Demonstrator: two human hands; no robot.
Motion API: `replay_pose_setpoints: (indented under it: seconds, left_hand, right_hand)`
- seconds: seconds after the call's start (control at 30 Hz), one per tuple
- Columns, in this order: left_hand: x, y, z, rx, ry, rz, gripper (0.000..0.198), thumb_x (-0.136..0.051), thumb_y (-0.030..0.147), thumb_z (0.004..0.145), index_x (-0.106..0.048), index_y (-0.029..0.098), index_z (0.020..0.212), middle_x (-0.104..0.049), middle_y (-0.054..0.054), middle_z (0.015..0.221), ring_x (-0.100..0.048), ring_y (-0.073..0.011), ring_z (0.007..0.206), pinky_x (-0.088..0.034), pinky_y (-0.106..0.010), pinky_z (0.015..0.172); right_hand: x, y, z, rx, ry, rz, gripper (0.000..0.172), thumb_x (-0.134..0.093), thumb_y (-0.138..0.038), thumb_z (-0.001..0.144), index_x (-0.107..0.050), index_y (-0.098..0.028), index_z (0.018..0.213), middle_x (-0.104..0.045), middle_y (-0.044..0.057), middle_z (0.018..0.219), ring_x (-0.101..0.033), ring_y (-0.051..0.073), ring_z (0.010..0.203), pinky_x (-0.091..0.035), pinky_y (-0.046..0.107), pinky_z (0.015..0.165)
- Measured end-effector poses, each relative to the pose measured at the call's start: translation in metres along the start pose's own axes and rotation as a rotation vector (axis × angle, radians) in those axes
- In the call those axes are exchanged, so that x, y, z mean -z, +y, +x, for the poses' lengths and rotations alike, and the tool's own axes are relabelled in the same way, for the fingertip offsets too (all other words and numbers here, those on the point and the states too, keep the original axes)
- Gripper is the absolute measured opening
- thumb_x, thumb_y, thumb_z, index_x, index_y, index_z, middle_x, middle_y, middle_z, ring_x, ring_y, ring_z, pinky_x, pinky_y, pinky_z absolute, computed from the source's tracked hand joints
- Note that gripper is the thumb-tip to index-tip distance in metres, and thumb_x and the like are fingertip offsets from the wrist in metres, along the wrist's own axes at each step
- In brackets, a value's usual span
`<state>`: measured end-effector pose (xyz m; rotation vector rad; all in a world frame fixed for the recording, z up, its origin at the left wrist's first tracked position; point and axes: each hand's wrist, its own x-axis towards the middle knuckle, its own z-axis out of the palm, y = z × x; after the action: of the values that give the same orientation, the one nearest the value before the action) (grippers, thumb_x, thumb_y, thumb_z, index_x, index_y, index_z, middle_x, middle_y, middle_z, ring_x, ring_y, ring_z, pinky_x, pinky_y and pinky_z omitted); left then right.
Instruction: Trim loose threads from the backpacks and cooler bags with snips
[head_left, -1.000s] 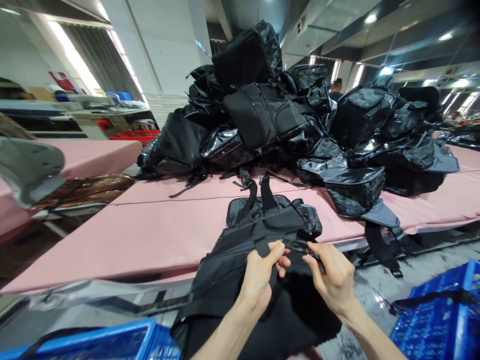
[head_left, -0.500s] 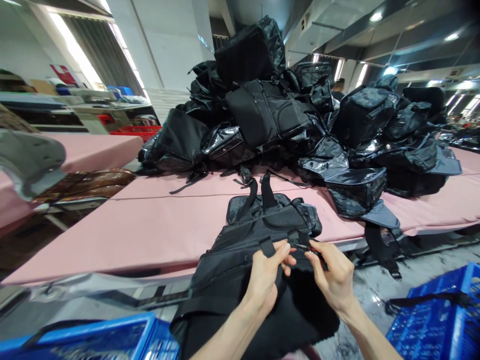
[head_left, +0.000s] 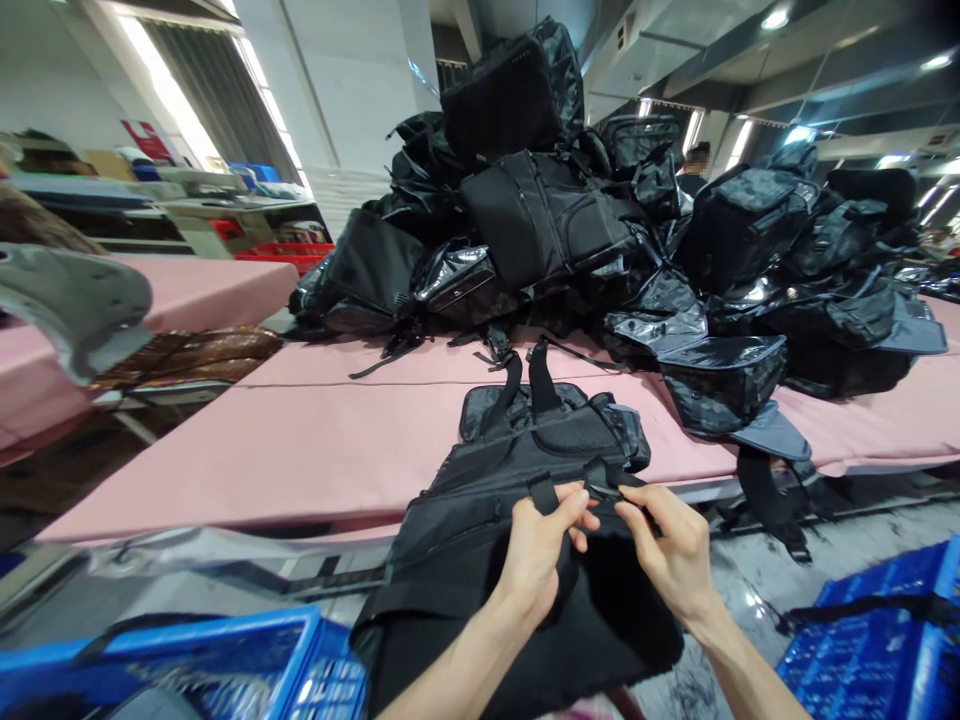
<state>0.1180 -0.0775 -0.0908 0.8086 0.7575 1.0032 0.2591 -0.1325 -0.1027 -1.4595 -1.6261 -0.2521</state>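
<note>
A black backpack (head_left: 465, 560) lies over the front edge of the pink table, its near part hanging toward me. Two shoulder straps (head_left: 541, 378) stretch away from its far end. My left hand (head_left: 544, 535) pinches a black webbing strap (head_left: 541, 490) on the bag between thumb and fingers. Just to the right, my right hand (head_left: 667, 540) is closed on another piece of black strap (head_left: 604, 478), thumb against forefinger. Between the fingertips of both hands sits a small dark part, too small to make out.
A tall heap of black and camouflage backpacks (head_left: 555, 210) covers the back of the pink table (head_left: 337, 440). Blue plastic crates stand low at the left (head_left: 300, 650) and right (head_left: 885, 630). A grey chair (head_left: 75, 310) stands at the left. One person (head_left: 696, 160) is partly visible behind the heap.
The view has shifted slightly, moving the scene a little to the right. Both hands keep hold of the straps, and the strap at my right fingertips has turned slightly.
</note>
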Motion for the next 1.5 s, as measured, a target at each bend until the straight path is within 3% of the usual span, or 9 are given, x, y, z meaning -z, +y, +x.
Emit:
replay_pose_setpoints:
  seconds: [0.3,0.5,0.73,0.93,1.07,1.17,1.27,1.33,1.5]
  left_hand:
    - [0.004,-0.004,0.002,-0.024,-0.017,0.059,0.026,-0.071,0.028,0.062,-0.068,0.006,0.075,-0.064,-0.01,0.068,-0.056,-0.0114,0.053,-0.037,-0.018,0.04]
    - [0.008,-0.005,0.005,0.023,-0.022,0.06,0.028,-0.072,0.029,0.061,-0.067,0.005,0.075,-0.064,-0.01,0.068,-0.056,-0.0121,0.053,-0.037,-0.018,0.039]
    - [0.003,-0.009,0.004,0.007,-0.008,0.084,0.025,-0.071,0.027,0.061,-0.067,0.006,0.072,-0.065,-0.01,0.066,-0.056,-0.0118,0.052,-0.038,-0.018,0.039]
    - [0.005,-0.005,0.004,0.024,0.004,0.089,0.026,-0.071,0.03,0.061,-0.065,0.007,0.07,-0.063,-0.008,0.063,-0.054,-0.0108,0.051,-0.036,-0.018,0.039]
    - [0.006,-0.003,0.005,0.027,-0.025,0.114,0.026,-0.069,0.033,0.064,-0.064,0.008,0.068,-0.059,-0.005,0.058,-0.048,-0.0077,0.047,-0.032,-0.017,0.039]
    - [0.006,-0.005,0.005,-0.014,-0.033,0.194,0.027,-0.066,0.035,0.067,-0.064,0.008,0.068,-0.056,-0.003,0.055,-0.043,-0.006,0.045,-0.03,-0.017,0.04]
    - [0.009,-0.008,0.005,-0.07,0.017,0.259,0.028,-0.067,0.031,0.066,-0.066,0.011,0.086,-0.059,-0.001,0.061,-0.041,-0.0053,0.045,-0.028,-0.017,0.041]
    - [0.009,-0.008,0.005,-0.09,-0.004,0.28,0.035,-0.068,0.028,0.065,-0.065,0.014,0.098,-0.057,0.001,0.059,-0.041,-0.006,0.046,-0.028,-0.017,0.042]
    - [0.003,-0.006,0.003,-0.12,-0.067,0.315,0.03,-0.061,0.037,0.072,-0.068,0.009,0.081,-0.043,0.004,0.04,-0.035,-0.0056,0.04,-0.025,-0.02,0.042]
  right_hand:
    - [-0.001,0.002,0.002,0.093,-0.048,-0.051,0.012,-0.055,-0.016,0.081,-0.061,-0.019,0.091,-0.066,0.005,0.078,-0.06,0.016,0.07,-0.046,0.029,0.065]
    - [-0.003,0.009,-0.002,-0.148,-0.053,0.098,0.01,-0.053,-0.024,0.084,-0.062,-0.02,0.085,-0.067,0.003,0.078,-0.061,0.014,0.069,-0.048,0.026,0.064]
    - [-0.003,0.008,-0.003,0.035,-0.078,0.004,0.013,-0.053,-0.02,0.082,-0.062,-0.019,0.092,-0.066,0.005,0.08,-0.06,0.016,0.072,-0.047,0.029,0.067]
    - [0.0,0.013,0.0,-0.217,-0.025,0.148,0.014,-0.053,-0.028,0.082,-0.062,-0.019,0.087,-0.066,0.003,0.078,-0.061,0.015,0.068,-0.048,0.024,0.061]
    - [0.0,0.009,0.002,0.0,-0.097,0.131,0.027,-0.056,-0.019,0.077,-0.06,-0.019,0.104,-0.064,0.005,0.085,-0.06,0.016,0.074,-0.047,0.026,0.065]
    - [-0.004,0.004,0.007,0.07,-0.082,0.18,0.022,-0.048,-0.011,0.078,-0.064,-0.02,0.091,-0.062,0.003,0.077,-0.057,0.014,0.069,-0.044,0.025,0.062]
    - [-0.008,0.003,0.014,-0.201,-0.087,0.409,0.011,-0.052,-0.02,0.079,-0.062,-0.018,0.074,-0.058,0.002,0.069,-0.053,0.012,0.063,-0.041,0.024,0.058]
    - [-0.01,0.004,0.018,-0.444,-0.116,0.615,0.016,-0.058,-0.03,0.076,-0.058,-0.017,0.068,-0.053,0.0,0.063,-0.047,0.01,0.056,-0.037,0.023,0.052]
    - [-0.014,0.003,0.025,-0.794,-0.259,1.039,0.032,-0.068,-0.042,0.065,-0.052,-0.014,0.064,-0.036,-0.006,0.052,-0.021,0.003,0.043,-0.015,0.02,0.041]
